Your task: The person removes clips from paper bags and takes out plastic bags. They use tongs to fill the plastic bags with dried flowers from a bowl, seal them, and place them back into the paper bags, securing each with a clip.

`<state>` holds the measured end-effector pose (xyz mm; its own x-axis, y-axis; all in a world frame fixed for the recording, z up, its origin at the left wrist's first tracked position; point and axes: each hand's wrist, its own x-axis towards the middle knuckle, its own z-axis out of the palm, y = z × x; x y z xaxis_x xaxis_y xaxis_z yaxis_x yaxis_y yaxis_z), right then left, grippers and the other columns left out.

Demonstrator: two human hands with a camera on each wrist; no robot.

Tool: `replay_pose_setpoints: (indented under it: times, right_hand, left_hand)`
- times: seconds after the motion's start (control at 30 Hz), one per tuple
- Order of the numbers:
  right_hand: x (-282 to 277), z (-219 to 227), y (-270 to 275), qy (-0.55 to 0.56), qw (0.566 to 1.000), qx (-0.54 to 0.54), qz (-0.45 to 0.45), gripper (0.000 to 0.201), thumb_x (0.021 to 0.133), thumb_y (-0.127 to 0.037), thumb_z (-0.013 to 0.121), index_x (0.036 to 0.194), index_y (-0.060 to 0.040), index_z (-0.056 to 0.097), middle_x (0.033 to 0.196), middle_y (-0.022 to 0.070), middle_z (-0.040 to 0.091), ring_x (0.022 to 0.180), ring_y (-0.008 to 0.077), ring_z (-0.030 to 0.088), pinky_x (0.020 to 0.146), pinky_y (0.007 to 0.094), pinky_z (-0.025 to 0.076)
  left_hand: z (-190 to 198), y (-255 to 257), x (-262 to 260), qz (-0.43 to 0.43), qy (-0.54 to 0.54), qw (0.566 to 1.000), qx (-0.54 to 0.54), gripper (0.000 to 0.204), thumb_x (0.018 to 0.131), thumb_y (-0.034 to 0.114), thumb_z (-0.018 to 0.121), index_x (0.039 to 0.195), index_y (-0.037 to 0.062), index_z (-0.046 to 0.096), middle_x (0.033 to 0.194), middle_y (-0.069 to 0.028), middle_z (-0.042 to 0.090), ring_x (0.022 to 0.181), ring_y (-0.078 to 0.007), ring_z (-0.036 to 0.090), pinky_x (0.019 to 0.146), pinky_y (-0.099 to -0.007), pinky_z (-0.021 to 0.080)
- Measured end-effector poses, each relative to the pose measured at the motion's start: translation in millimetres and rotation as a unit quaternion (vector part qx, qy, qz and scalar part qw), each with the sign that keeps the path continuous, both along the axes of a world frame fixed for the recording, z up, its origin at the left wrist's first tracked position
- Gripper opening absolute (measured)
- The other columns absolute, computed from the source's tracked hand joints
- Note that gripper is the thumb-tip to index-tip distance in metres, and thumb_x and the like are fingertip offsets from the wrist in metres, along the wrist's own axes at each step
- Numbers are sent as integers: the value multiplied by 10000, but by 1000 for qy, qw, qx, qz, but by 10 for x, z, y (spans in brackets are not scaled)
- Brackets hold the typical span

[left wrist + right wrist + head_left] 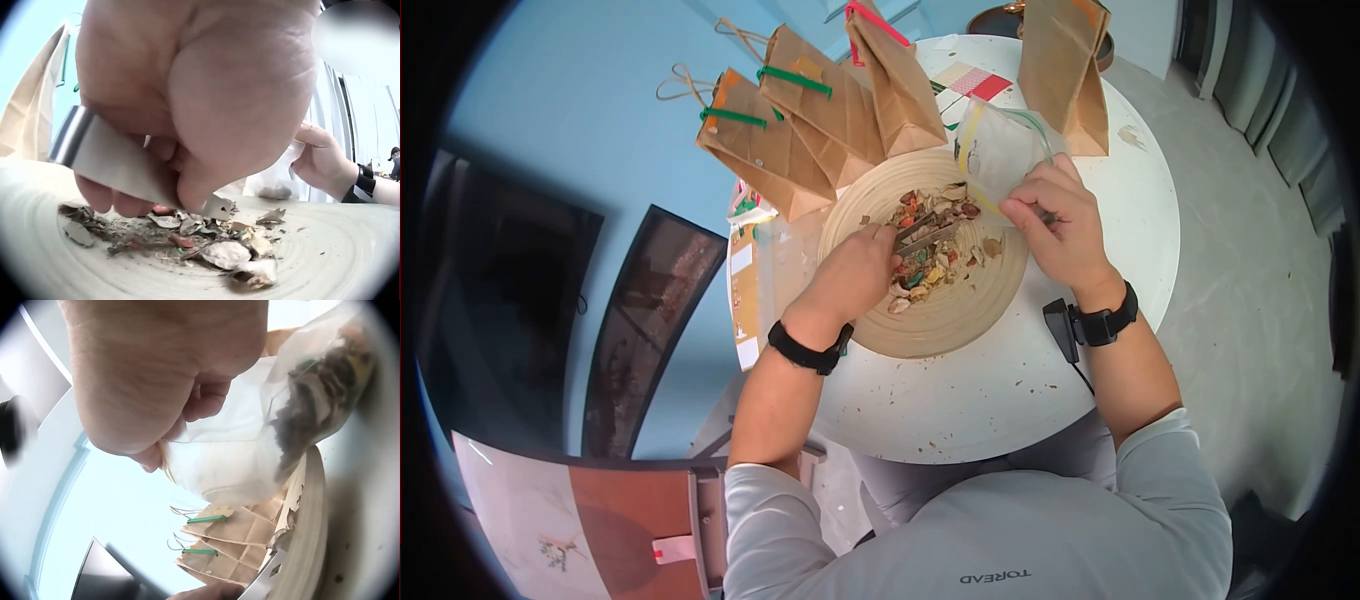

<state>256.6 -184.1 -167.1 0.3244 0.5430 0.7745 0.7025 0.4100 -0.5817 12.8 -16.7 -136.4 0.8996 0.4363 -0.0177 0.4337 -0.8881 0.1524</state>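
My left hand grips a pair of metal tongs, their arms reaching into dried petals and leaves on a round, ridged wooden plate. In the left wrist view the tongs' bent end sticks out past the palm, close over the plate. My right hand pinches the edge of a see-through zip bag at the plate's far right side. Dark dried pieces lie inside that bag in the right wrist view. The pinching fingertips are partly hidden there.
Brown paper bags with green clips and one with a pink clip stand behind the plate on the left. Another paper bag stands at the back right. Patterned cards lie between them. Crumbs dot the white round table.
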Motion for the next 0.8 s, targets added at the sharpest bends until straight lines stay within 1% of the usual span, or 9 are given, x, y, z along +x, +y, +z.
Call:
replay_pose_setpoints:
  times: [0.1,0.2,0.3,0.4,0.5,0.6,0.7,0.73,0.8]
  right_hand:
    - [-15,21,-14,11,1000,0,4,88,845,-46,814,826,-53,728,788,24,624,783,223,481,698,336,420]
    - [-5,15,-19,6,1000,-9,-5,79,849,-54,812,824,-51,737,793,22,632,794,227,497,707,336,432]
    - [1,16,-26,6,1000,-21,7,74,850,-70,817,833,-52,747,792,23,633,815,232,516,726,344,449]
    - [-4,35,-40,2,1000,-22,12,77,847,-87,828,842,-57,758,797,27,637,836,239,529,748,351,463]
    - [0,3,-22,-4,1000,-18,21,92,836,-102,842,848,-61,761,811,26,636,850,241,531,761,354,467]
    - [-19,-12,-8,-8,999,-24,27,106,826,-111,852,841,-69,756,827,23,629,865,241,527,767,356,463]
    - [-23,-52,13,-8,999,-32,26,117,823,-130,856,837,-79,751,832,20,615,865,244,518,778,365,460]
    - [-22,-59,17,-17,999,-30,32,121,824,-136,856,833,-82,748,830,21,612,862,246,514,782,367,459]
    - [-38,-70,27,-34,998,-27,47,129,827,-148,856,825,-86,742,828,23,605,856,250,507,789,371,456]
  left_hand:
    - [3,-23,-51,-4,-39,999,-17,251,969,83,683,1190,-31,648,1102,-242,696,1023,-455,678,879,-500,545]
    - [33,-62,-77,5,-45,998,-46,280,955,66,705,1214,-32,672,1108,-241,717,1013,-457,688,876,-489,554]
    - [63,-80,-106,0,-67,995,-68,268,945,57,723,1191,-39,682,1085,-239,727,994,-454,694,861,-476,556]
    - [126,-68,-142,13,-72,996,-56,266,944,58,730,1187,-38,681,1061,-239,728,979,-448,698,848,-459,553]
    - [353,-49,-199,21,-81,996,-41,267,947,72,738,1188,-30,684,1052,-239,727,969,-443,701,836,-444,554]
    - [651,-60,-201,28,-100,995,-4,272,947,79,747,1192,-22,688,1043,-246,724,967,-442,702,836,-439,557]
    - [938,-55,-149,44,-90,995,21,290,947,92,755,1203,-23,685,1044,-250,722,973,-439,702,838,-436,560]
    - [1045,-102,-86,24,-106,994,27,296,940,99,763,1195,-26,679,1047,-251,721,971,-447,695,838,-434,558]
    - [1123,-156,71,-12,-104,993,47,294,931,94,765,1188,-19,679,1044,-237,717,952,-450,688,826,-444,559]
